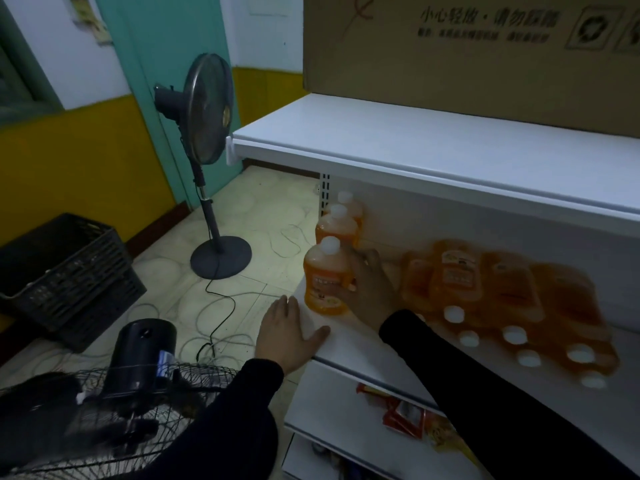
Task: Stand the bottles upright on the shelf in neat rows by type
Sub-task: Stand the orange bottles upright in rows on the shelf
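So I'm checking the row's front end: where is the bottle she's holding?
In the head view, the held bottle stands upright at the shelf's left end, front of a three-bottle row, gripped by the right hand.

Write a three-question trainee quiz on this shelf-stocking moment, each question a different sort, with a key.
1. True or false: the right hand holds the front upright orange bottle with a white cap.
2. How many orange bottles stand upright at the left end of the white metal shelf?
3. The pile of orange bottles to the right of that hand is: A) upright in rows, B) lying down, caps toward the shelf's front edge, C) inside the brown cardboard box.

Key: 1 true; 2 three; 3 B. The left hand rests flat on the shelf edge.
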Tool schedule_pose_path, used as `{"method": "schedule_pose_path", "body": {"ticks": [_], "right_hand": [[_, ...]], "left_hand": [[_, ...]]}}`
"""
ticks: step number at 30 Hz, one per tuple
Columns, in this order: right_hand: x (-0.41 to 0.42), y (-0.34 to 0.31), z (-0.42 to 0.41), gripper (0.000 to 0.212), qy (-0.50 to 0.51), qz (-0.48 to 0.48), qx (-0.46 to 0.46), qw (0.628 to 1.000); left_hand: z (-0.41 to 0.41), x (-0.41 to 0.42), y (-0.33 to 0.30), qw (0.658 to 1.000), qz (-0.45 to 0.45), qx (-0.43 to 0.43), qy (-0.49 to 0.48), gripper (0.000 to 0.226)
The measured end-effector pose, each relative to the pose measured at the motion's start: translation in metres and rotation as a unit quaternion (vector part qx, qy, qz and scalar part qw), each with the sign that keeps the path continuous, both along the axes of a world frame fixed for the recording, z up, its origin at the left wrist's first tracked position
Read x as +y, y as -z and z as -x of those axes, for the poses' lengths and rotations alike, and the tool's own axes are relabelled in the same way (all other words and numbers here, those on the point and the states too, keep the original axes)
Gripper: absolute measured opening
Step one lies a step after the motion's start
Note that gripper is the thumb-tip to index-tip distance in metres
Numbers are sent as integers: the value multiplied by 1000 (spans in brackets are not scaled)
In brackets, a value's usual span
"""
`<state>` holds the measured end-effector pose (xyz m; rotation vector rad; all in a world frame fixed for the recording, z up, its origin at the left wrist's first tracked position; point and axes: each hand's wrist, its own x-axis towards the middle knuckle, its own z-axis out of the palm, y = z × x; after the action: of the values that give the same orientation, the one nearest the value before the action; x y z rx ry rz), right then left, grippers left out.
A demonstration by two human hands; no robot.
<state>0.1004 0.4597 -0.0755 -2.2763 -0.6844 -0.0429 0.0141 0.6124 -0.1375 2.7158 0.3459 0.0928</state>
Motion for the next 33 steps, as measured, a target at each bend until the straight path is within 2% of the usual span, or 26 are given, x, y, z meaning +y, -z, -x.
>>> {"method": "schedule_pose_path", "body": {"ticks": [3,10,33], "right_hand": [[11,3,-4,85,19,-7,-3,1000],[21,5,-15,85,47,0,-21,999],[24,1,-21,83,59,-18,-5,998]], "left_hand": [[1,0,10,1000,-27,6,11,100],[1,1,18,998,-63,5,20,101],[2,2,19,998,-58,20,23,98]]}}
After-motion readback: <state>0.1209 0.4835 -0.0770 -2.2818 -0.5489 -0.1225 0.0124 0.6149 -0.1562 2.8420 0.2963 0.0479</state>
